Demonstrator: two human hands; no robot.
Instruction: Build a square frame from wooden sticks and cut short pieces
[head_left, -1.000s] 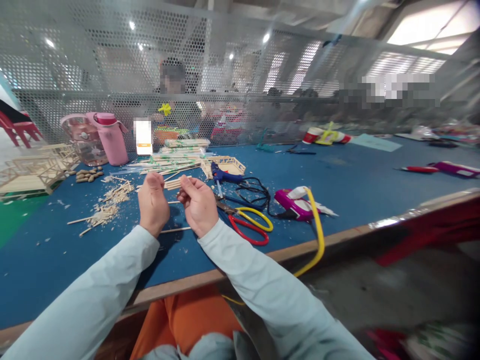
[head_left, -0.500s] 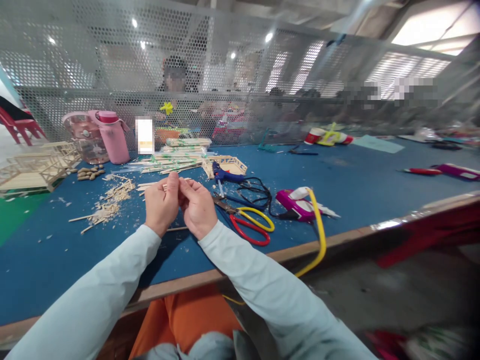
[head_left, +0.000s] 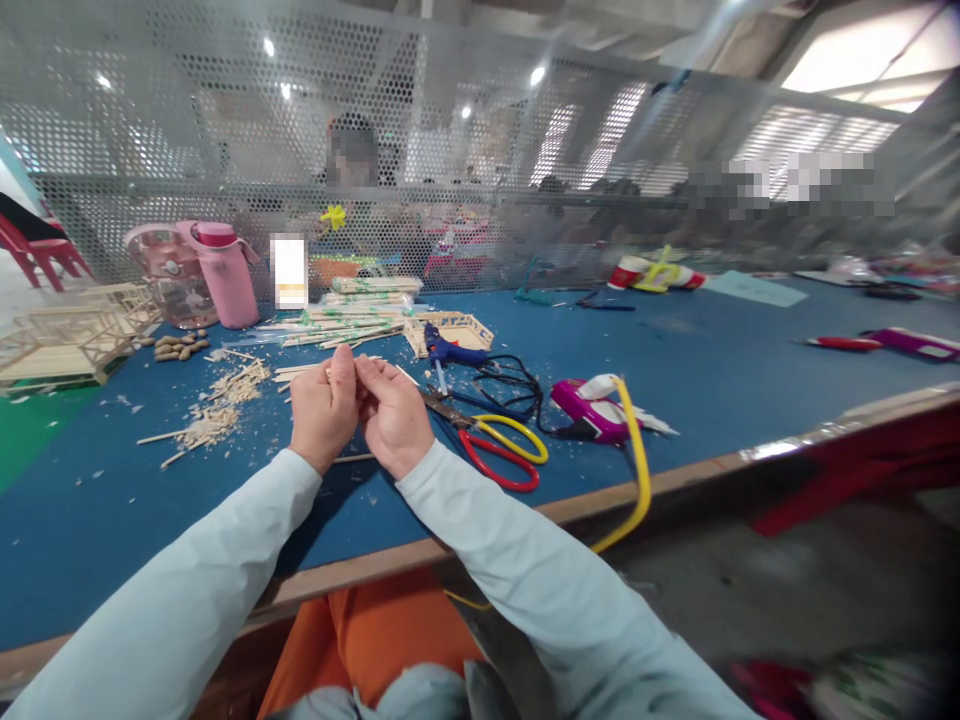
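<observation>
My left hand (head_left: 324, 408) and my right hand (head_left: 394, 412) meet above the blue table (head_left: 330, 530), thumbs close together and fingers curled. What they pinch is mostly hidden behind them; a thin pale stick (head_left: 406, 374) shows just past my right fingers. Another stick (head_left: 352, 458) lies on the table beneath my hands. Right of my right hand are scissors (head_left: 510, 455) with one red and one yellow handle. A blue glue gun (head_left: 456, 348) rests against a small wooden frame (head_left: 472, 325) behind them.
Stick scraps (head_left: 225, 400) lie at the left, with a pink bottle (head_left: 229, 280) and stick models (head_left: 64, 345) behind. Bundled sticks (head_left: 367, 310) are at the back. A purple tool (head_left: 596, 410) with a yellow strap is at the right. Beyond the perforated screen (head_left: 247, 130) sits a person.
Both hands keep almost the same place. A pale stick tip now shows beyond my right fingers, where it was not visible before.
</observation>
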